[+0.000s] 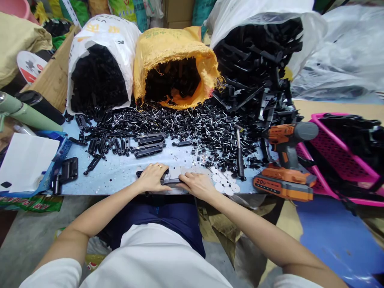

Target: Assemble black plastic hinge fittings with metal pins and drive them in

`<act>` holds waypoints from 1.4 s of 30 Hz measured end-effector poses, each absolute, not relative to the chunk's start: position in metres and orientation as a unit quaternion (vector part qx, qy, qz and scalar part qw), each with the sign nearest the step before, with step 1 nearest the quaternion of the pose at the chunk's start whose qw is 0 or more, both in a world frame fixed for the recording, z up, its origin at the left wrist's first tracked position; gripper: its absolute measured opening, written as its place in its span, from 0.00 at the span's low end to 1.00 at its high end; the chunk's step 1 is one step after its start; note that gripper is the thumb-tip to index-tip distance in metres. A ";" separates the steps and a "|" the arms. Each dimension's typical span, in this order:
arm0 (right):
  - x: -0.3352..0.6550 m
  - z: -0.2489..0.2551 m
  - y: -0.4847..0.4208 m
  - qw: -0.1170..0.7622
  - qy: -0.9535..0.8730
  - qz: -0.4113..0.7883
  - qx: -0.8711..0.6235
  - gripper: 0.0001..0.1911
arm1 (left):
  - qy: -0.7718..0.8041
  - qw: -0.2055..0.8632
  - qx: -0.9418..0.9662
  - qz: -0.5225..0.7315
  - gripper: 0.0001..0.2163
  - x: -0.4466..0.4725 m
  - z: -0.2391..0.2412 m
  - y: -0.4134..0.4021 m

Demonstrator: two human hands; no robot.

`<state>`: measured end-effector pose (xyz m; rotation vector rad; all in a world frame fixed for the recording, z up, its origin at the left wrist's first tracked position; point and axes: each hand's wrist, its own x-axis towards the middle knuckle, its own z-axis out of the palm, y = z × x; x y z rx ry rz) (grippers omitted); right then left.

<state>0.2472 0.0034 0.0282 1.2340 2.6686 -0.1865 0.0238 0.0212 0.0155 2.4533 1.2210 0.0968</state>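
Observation:
At the table's front edge, my left hand (152, 177) is closed over a long black plastic part (174, 176), with one dark end showing past the fingers on the left. My right hand (198, 185) grips the same part's right end, its fingers pressed together. The part lies on or against a flat grey metal piece (180, 169); the fingers hide how the two meet. Just beyond my hands lie several black assembled parts (149, 150) in a small stack. White discs (225, 184) lie to the right of my right hand.
Black pieces and metal pins (210, 124) cover the table's back. Behind them stand a white sack (102, 32), a yellow sack (174, 44) and a clear bag (258, 20). A hammer (239, 154), an orange cordless drill (283, 160) and a pink basket (354, 160) are rightward; a blue basket (58, 160) is left.

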 end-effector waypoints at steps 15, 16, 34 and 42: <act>0.238 0.056 0.019 0.026 0.924 0.008 0.382 0.15 | 0.480 0.207 0.839 0.150 0.19 0.014 0.005 0.012; 0.241 0.049 0.020 0.019 0.923 0.003 0.385 0.16 | 0.481 0.211 0.841 0.131 0.20 0.017 0.005 0.012; 0.289 -0.003 0.085 -0.061 0.821 -0.012 0.568 0.13 | 0.557 0.110 0.818 0.091 0.13 0.108 0.014 0.162; 0.277 0.008 0.070 -0.158 0.836 -0.110 0.514 0.17 | 0.575 0.518 0.483 0.409 0.11 0.000 0.033 0.059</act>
